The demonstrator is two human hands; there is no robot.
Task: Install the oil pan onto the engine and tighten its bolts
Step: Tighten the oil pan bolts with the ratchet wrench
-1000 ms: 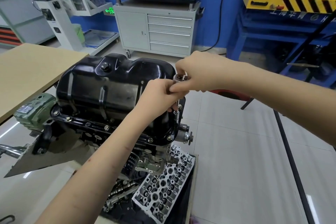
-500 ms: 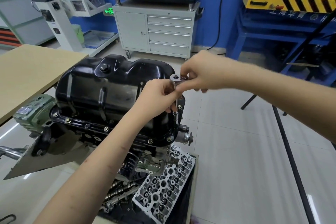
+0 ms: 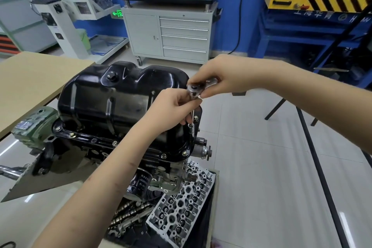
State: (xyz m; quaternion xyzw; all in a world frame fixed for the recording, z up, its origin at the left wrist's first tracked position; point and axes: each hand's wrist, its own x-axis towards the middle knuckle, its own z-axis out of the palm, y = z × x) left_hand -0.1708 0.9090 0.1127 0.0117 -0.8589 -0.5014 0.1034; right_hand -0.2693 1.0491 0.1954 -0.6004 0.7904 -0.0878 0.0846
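Note:
A glossy black oil pan (image 3: 112, 104) sits upside-up on the engine (image 3: 96, 147), its flange lined with several bolts (image 3: 114, 143). A silver ratchet wrench (image 3: 194, 90) stands over the pan's right flange, with a thin extension (image 3: 192, 125) running down from its head to a bolt there. My right hand (image 3: 225, 76) grips the ratchet's handle, which is mostly hidden in the palm. My left hand (image 3: 171, 108) pinches the top of the extension just under the ratchet head, fingers curled round it.
A cylinder head (image 3: 181, 203) and camshafts (image 3: 130, 213) lie in a tray below the engine. A wooden table (image 3: 30, 82) stands at the left. A grey drawer cabinet (image 3: 169, 32) and blue-yellow equipment (image 3: 314, 6) line the far wall. Tiled floor (image 3: 261, 177) lies at the right.
My right hand has swung the ratchet handle away to the right, so the ratchet head shows more plainly. My left hand stays on the extension.

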